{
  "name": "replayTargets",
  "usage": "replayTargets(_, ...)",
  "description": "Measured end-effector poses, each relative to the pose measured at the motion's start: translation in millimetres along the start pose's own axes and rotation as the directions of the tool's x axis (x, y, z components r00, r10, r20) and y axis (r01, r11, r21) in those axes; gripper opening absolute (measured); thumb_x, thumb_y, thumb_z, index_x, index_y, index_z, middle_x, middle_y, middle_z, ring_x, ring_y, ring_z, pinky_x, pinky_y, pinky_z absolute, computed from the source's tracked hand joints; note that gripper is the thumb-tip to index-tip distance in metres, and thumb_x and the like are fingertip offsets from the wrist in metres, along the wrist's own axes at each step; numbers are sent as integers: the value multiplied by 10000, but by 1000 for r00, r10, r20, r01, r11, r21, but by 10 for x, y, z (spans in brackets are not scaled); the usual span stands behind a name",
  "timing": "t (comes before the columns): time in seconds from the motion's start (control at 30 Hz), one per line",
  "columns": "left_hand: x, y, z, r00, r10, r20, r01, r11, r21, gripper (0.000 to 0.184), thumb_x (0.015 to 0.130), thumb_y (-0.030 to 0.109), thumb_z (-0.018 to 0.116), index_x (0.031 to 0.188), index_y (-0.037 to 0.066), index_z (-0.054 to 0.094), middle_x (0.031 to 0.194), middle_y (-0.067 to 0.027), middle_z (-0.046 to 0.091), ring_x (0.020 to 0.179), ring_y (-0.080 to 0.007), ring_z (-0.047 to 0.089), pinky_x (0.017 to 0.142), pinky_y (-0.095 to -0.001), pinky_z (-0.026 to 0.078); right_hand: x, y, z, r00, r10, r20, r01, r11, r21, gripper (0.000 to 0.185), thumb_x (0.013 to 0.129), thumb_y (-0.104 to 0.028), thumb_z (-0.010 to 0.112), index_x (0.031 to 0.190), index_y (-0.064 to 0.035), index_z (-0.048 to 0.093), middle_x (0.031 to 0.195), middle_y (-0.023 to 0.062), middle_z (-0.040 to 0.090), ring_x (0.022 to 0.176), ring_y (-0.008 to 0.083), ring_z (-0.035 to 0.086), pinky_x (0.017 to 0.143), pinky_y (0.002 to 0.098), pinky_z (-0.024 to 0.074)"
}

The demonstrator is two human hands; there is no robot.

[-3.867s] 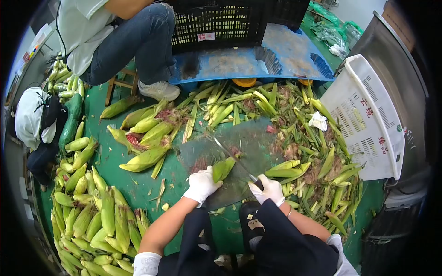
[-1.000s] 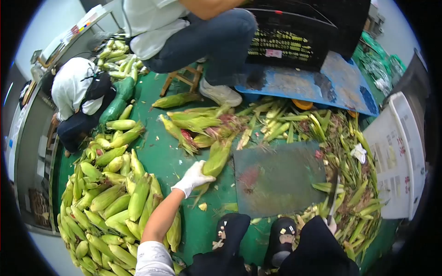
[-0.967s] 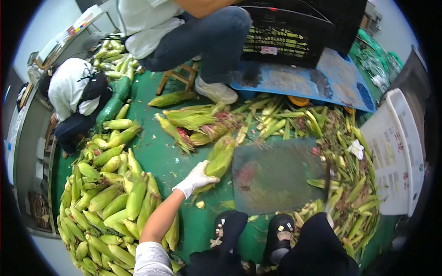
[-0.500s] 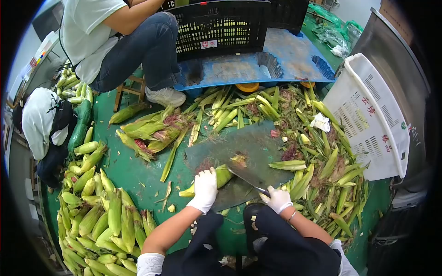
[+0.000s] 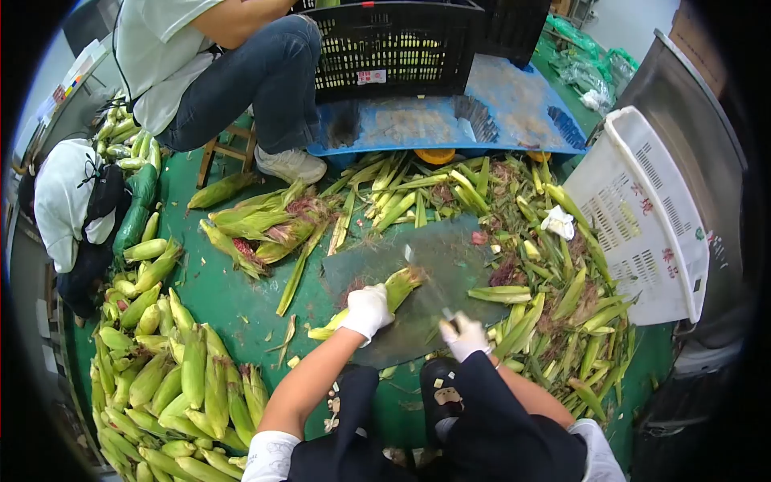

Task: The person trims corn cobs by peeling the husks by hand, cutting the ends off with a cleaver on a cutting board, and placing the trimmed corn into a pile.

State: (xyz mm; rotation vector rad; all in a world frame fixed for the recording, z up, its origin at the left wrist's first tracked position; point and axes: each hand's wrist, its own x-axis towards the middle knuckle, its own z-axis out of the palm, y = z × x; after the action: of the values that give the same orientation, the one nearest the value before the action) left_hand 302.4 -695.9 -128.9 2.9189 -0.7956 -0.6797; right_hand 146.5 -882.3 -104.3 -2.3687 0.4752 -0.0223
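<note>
My left hand [image 5: 369,311], in a white glove, is closed round a green-husked corn cob [image 5: 401,287] lying on a dark flat board [image 5: 450,249]. The cob's cut or silky end points up and right. My right hand [image 5: 464,335], gloved too, grips the handle of a knife [image 5: 450,316] just right of the cob. The knife's blade is smeared by motion over the board. Left of the board lie several corn cobs [image 5: 269,225] with reddish silk. Loose husks [image 5: 562,321] cover the floor along the board's right side.
A big corn pile [image 5: 169,369] lies at the left. One person [image 5: 241,88] sits on a wooden stool before a black crate [image 5: 393,52]; another person [image 5: 72,209] crouches far left. A blue pallet [image 5: 401,120] stands behind the board, a white basket [image 5: 642,217] at the right.
Since half a second ago, the knife has come away from the cob and blurred, and the cob's end has tilted up. Earlier, my left hand held a cob left of the board, with the knife off to the right.
</note>
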Motion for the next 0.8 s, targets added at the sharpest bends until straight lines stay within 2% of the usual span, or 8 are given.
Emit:
replayTargets(0.13,-189,-52,-305,995,-24,99,38,989,-142,532,715,353,759,1109,40,585,1054,-126,685,910,-286,685,802,-351,534,-90,561,257,894,357,270,-410,895,173,496,868,-480,613,822,11,659,728,235,651,694,366,651,665,417,491)
replayTargets(0.2,-365,-127,-235,988,-128,-89,-39,346,-938,502,745,263,784,1132,23,573,1043,-112,677,923,-229,665,840,-336,521,-66,471,66,919,326,223,-354,930,99,495,860,-482,630,818,10,670,685,196,643,625,281,623,638,375,482)
replayTargets(0.27,-498,-281,-326,985,-154,-76,-115,-262,-958,416,808,144,754,1147,9,556,1066,-102,665,975,-202,635,859,-352,520,-100,504,-10,966,255,35,-258,955,149,404,879,-393,645,816,6,653,646,172,622,544,208,525,580,384,459)
replayTargets(0.33,-665,-293,-486,947,-276,-166,-290,-512,-809,306,853,17,654,1139,32,546,1103,-134,650,1029,-236,621,915,-385,508,-33,265,-216,980,153,-126,-117,958,261,340,889,-312,656,773,6,621,601,126,581,518,153,473,531,347,430)
replayTargets(0.6,-376,-673,630,929,-368,-25,-223,-508,-832,288,975,242,573,1138,7,604,1095,-88,649,989,-173,618,883,-319,493,120,-511,-592,938,-3,-348,262,662,702,187,920,-183,602,819,-36,545,596,-28,504,506,70,442,468,269,357)
replayTargets(0.67,-328,-763,717,911,-412,15,-168,-405,-899,345,988,297,548,1142,-7,604,1103,-93,647,977,-160,611,850,-297,489,51,-82,-167,902,-147,-406,275,920,279,245,886,-233,642,830,-12,550,574,99,545,484,150,503,490,313,419)
replayTargets(0.73,-319,-755,707,797,-596,100,-45,-224,-974,366,983,316,554,1101,-19,639,1069,-90,664,939,-154,621,823,-283,492,-6,567,496,947,301,109,-317,933,172,401,887,-375,628,750,2,628,603,148,590,566,203,575,592,402,467)
replayTargets(0.8,-282,-906,750,834,-550,37,-116,-240,-964,365,984,317,551,1078,-21,651,1042,-88,673,912,-154,627,812,-284,496,-45,581,345,932,335,137,-359,900,247,432,880,-410,628,752,2,657,619,152,605,612,186,594,632,393,478)
